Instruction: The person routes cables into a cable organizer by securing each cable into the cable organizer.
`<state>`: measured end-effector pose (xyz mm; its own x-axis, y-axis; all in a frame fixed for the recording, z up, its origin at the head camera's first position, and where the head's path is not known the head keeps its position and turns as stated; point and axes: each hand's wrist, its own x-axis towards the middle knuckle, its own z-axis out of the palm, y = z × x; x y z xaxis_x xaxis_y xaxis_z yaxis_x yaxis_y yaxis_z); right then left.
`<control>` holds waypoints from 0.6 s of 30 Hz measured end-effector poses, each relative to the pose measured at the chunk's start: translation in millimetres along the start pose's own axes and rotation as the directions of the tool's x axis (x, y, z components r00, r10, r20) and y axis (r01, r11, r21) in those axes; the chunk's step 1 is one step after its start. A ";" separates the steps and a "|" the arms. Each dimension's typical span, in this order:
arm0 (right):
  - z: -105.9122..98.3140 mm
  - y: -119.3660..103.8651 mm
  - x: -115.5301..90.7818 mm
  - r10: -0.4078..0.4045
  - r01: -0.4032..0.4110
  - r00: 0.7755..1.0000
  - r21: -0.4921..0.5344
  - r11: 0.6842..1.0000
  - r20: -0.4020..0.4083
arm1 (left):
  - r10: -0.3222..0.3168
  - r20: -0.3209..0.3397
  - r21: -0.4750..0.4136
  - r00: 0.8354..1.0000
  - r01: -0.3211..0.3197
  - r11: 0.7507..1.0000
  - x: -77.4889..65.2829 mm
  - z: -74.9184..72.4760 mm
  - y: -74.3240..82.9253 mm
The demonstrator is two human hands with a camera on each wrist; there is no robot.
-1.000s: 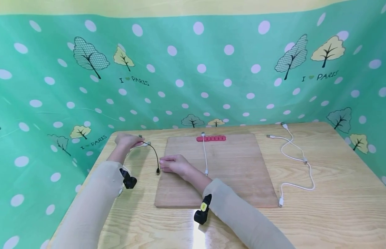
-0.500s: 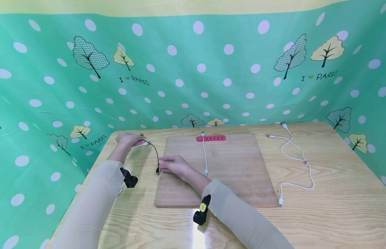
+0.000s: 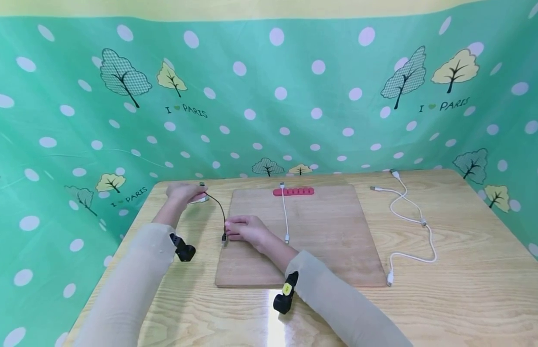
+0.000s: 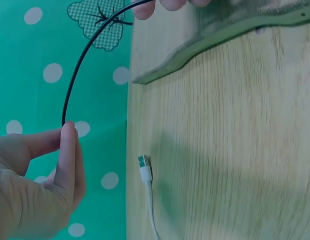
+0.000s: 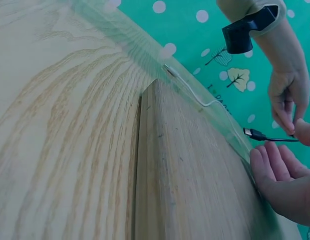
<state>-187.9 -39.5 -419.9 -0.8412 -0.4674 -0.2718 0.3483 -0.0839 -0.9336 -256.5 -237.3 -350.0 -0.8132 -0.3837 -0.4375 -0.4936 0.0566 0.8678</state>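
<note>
A thin black USB cable (image 3: 217, 201) arches between my two hands, raised above the table's left part. My left hand (image 3: 182, 194) pinches it near its far end, whose plug shows just beyond the fingers. In the left wrist view, the left hand (image 4: 49, 185) has thumb and fingertips together on the cord. My right hand (image 3: 248, 230) holds the near end between thumb and fingers, over the wooden board's (image 3: 321, 250) left edge. Its small plug (image 5: 255, 133) sticks out past the fingertips in the right wrist view.
A red cable holder (image 3: 302, 192) lies at the board's far edge, a short white cable (image 3: 285, 214) running from it. Beneath my left hand is another white cable (image 4: 150, 210). A branching white cable (image 3: 431, 241) lies on the table (image 3: 477, 289) at right.
Both hands have shifted slightly right with the black cable. My right fingertips now meet the cord just above its near plug, which hangs at the board's edge.
</note>
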 end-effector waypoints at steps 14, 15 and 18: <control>-17.7 0.4 -11.6 -0.006 0.001 0.991 -0.038 0.999 -0.134 | 0.075 0.134 -0.068 0.988 -0.067 0.995 -4.6 35.4 -4.6; -18.4 0.0 -12.6 -0.010 0.004 0.990 -0.039 0.999 -0.139 | 0.077 0.143 -0.071 0.987 -0.068 0.995 -4.3 37.4 -5.0; -20.8 -1.2 -15.1 -0.013 0.007 0.987 -0.039 0.999 -0.161 | 0.088 0.166 -0.075 0.982 -0.077 0.994 -4.0 42.6 -5.8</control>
<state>-184.2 -14.0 -419.5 -0.9015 -0.3183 -0.2934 0.3259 -0.0528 -0.9439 -263.5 -196.8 -363.3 -0.8933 -0.2193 -0.3922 -0.4053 0.0165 0.9140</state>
